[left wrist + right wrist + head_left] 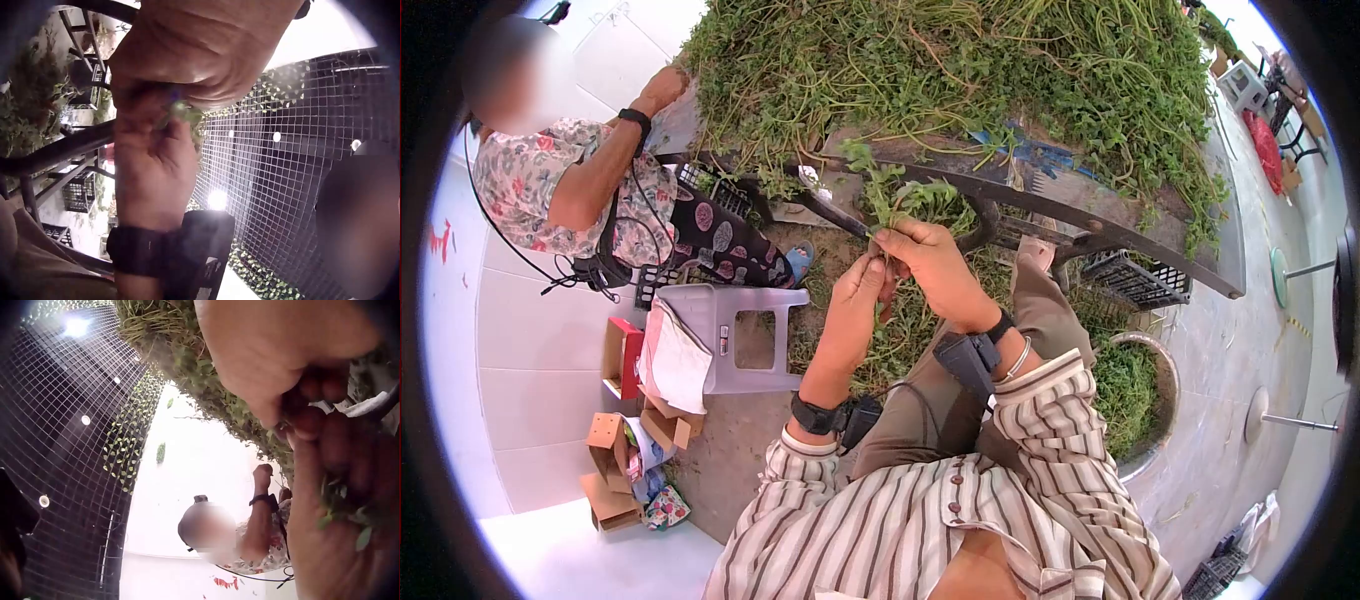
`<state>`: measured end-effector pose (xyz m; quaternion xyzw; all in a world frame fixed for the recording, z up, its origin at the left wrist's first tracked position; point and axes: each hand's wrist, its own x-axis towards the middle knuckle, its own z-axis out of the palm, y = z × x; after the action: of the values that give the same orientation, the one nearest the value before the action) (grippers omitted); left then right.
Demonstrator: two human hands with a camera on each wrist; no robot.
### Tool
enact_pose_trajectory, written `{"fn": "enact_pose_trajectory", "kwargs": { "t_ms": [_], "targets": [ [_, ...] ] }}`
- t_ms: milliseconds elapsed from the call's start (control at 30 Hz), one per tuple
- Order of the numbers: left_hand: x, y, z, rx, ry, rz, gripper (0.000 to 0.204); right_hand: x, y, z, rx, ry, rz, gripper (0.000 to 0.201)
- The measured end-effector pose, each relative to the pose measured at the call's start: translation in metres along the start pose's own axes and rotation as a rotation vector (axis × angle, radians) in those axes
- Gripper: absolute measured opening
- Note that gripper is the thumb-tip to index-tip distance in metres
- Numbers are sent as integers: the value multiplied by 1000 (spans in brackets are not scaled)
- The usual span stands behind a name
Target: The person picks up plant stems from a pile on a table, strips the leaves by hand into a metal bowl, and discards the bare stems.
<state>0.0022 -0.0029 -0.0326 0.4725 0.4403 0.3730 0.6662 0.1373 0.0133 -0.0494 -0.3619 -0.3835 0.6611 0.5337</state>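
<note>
Both hands meet in front of the table's near edge, fingers curled together around leafy green stems (883, 190). My left hand (850, 315) pinches the stems from the lower left, thumb pointing up. From the right, my right hand (945, 275) grips them, its thumb and fingertips right at the left hand's fingertips. Leaves stick out above the hands, and a few small leaves (344, 515) show below the left fingers in the right wrist view. The stems between the fingers are mostly hidden. A large heap of the same greens (960, 80) covers the table.
The dark table edge (1100, 215) runs just beyond the hands. Black crates (1135, 280) sit under it. At right stands a round tub (1165, 400) holding greens; at left, a grey plastic stool (750, 380) and cardboard boxes (608, 445). Another person (580, 190) is at the table's left.
</note>
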Motion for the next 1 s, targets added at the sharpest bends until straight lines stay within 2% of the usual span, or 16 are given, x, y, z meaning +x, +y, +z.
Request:
{"fn": "enact_pose_trajectory", "kwargs": {
  "t_ms": [67, 133, 267, 367, 433, 567, 633, 667, 700, 733, 767, 800, 833, 900, 933, 1000],
  "targets": [
    [-4, 0, -3, 43, 2, -1, 24, 1, 4, 0, -38, 25, -9, 17],
    [-14, 2, -13, 264, 20, -20, 29, 0, 5, 5, -83, 81, -77, 20],
    [-31, -4, -25, 325, 47, 3, 29, 0, 11, 11, -178, 75, -71, 20],
    [-53, -9, -40, 388, 47, -84, 29, 9, 6, -6, -205, 196, -167, 18],
    [-69, -31, -63, 500, 114, -165, 26, 14, -22, -30, -37, 410, -154, 19],
    [-75, -56, -99, 712, 194, -163, 17, 11, -27, -23, -165, 329, -261, 22],
    [-66, -41, -90, 980, 185, 248, 19, 8, -13, -9, -90, 242, -159, 24],
    [-60, -35, -84, 977, 197, 250, 19, 5, -13, -4, -134, 181, -108, 23],
    [-52, -30, -77, 987, 266, 358, 24, 2, -14, 0, -138, 171, -109, 23],
    [-44, -23, -70, 995, 333, 465, 31, -2, -16, 3, -215, 95, -19, 23],
    [-39, -10, -59, 993, 338, 467, 31, -3, -18, 5, -289, 21, 72, 23],
    [-36, 6, -47, 1072, 296, 621, 35, 1, -5, 3, -422, 26, -37, 18],
    [-33, 17, -38, 1148, 251, 774, 40, 2, 1, 2, -421, 21, -35, 18],
    [-25, 28, -23, 1272, 158, 833, 41, 3, 7, 0, -889, 16, -283, 16],
    [-21, 30, -20, 1392, 55, 895, 43, 3, 8, 0, -890, 11, -280, 16],
    [-10, 24, -22, 1434, 72, 897, 48, 3, 9, 0, -830, -16, -290, 21]
  ]
}}
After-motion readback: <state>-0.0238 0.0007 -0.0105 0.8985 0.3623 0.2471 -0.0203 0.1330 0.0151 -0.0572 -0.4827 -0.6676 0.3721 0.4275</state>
